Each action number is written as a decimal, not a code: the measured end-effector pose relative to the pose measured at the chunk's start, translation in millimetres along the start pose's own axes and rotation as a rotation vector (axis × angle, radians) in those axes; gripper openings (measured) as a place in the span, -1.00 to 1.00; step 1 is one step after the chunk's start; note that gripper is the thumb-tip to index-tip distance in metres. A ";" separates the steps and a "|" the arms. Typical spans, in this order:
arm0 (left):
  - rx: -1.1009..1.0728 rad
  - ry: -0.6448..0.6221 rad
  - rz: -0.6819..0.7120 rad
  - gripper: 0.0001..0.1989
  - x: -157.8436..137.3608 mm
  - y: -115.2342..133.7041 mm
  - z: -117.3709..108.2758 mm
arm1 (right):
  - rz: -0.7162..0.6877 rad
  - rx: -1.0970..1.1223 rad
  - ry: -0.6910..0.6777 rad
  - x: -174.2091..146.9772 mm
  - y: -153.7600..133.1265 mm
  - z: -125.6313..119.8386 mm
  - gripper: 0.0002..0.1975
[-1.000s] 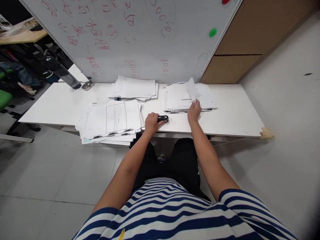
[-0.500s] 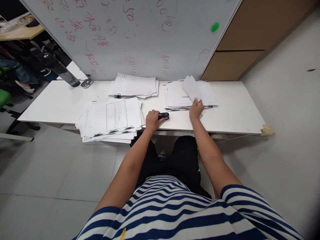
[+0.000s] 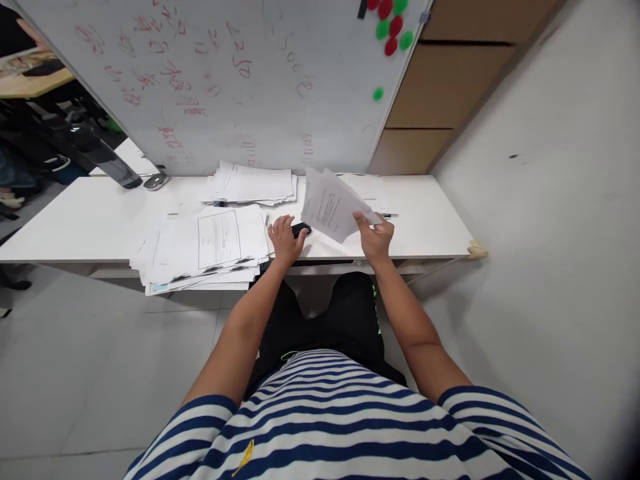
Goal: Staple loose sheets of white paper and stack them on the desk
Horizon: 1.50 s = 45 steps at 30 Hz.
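Just right of the loosely spread left hand [image 3: 285, 241], steady the black stapler [image 3: 301, 231]. Left of the right hand [image 3: 375, 239], square the fanned papers [image 3: 331, 208] pinched there, gripping lightly against creases.

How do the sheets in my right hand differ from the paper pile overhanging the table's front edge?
The held sheets are tilted up in your right hand; the paper pile lies on the table. The held sheets form a thin bunch; the paper pile is thicker. The held sheets show unframed text; the paper pile's top page has a boxed outline. Both are white paper with dark print.
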<state>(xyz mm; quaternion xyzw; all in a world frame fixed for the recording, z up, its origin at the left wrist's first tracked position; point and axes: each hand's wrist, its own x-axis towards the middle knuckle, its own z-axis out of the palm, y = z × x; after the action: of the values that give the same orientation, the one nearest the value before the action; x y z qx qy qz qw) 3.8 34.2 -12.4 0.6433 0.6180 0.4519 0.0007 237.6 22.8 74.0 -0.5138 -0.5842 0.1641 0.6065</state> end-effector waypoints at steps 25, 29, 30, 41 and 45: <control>-0.817 -0.192 -0.236 -0.44 10.8 82.6 -16.3 | 0.295 0.321 -0.330 -20.6 29.8 -4.5 -0.55; -0.806 -0.218 -0.256 -0.52 -3.1 68.0 2.0 | 0.339 0.231 -0.282 -32.4 40.8 -2.2 -0.58; -0.831 -0.211 -0.263 -0.54 -3.3 66.1 3.2 | 0.350 0.214 -0.259 -34.2 42.4 -2.9 -0.59; -0.927 -0.255 -0.453 -0.61 -13.1 47.1 12.4 | 0.418 0.490 -0.166 -60.4 46.8 18.6 -0.43; -0.877 -0.200 -0.411 -0.68 -25.0 50.3 15.1 | 0.386 0.335 -0.150 -68.5 43.2 20.1 -0.62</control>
<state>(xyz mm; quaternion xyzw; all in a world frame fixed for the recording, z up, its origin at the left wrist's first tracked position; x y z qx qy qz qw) 56.9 10.9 -7.7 0.4874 0.4806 0.5960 0.4198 219.2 -5.2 -2.4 -0.4946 -0.4834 0.4088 0.5955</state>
